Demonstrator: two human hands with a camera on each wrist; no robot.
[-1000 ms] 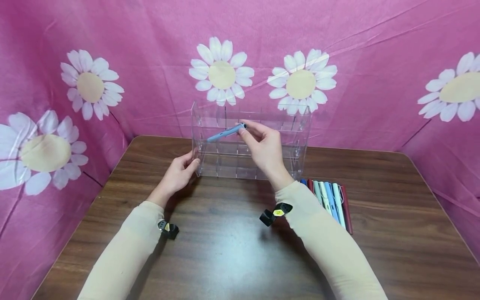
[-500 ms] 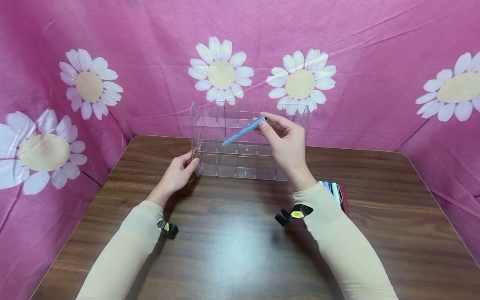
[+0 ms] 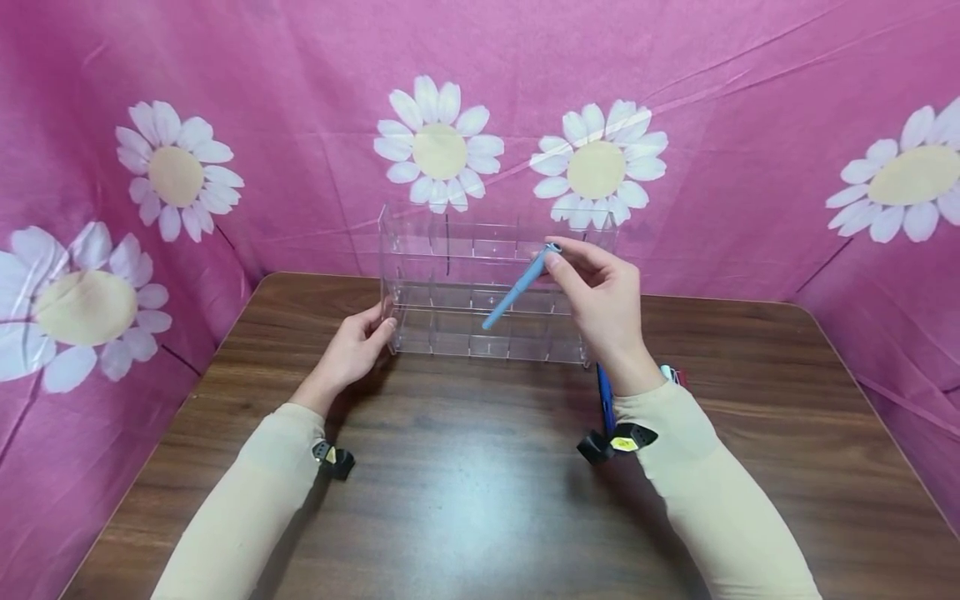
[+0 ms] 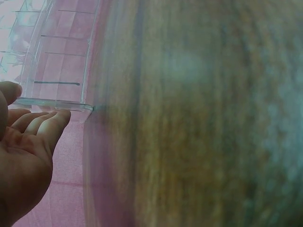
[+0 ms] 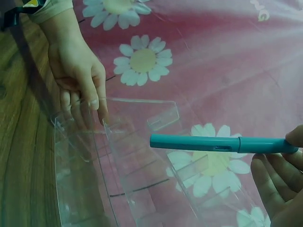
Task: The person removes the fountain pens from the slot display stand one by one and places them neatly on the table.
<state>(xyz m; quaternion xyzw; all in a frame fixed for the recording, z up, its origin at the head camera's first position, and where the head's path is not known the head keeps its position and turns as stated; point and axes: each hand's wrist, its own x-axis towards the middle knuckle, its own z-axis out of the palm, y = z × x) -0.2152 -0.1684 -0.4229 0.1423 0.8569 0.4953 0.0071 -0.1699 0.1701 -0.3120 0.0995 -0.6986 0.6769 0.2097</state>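
A clear plastic rack [image 3: 491, 345] with stepped, divided compartments stands toward the back of the table. My left hand [image 3: 356, 357] holds its left side panel, thumb on one face and fingers on the other, as the left wrist view shows. My right hand [image 3: 611, 308] pinches a light blue capped pen [image 3: 516, 292] near one end. The pen slants down to the left in front of the rack, apart from it. In the right wrist view the pen [image 5: 194, 142] looks teal and lies nearly level.
A dark blue pen [image 3: 605, 400] lies on the wooden table [image 3: 450, 500] by the right wrist. Ends of white and red pens show beyond the sleeve, which hides the rest of the row. A pink flowered cloth [image 3: 330, 100] hangs behind and beside the table.
My right hand has moved right, carrying the light blue pen away from the rack's left part, and the pen has tilted more steeply. My left hand stays on the rack's side.
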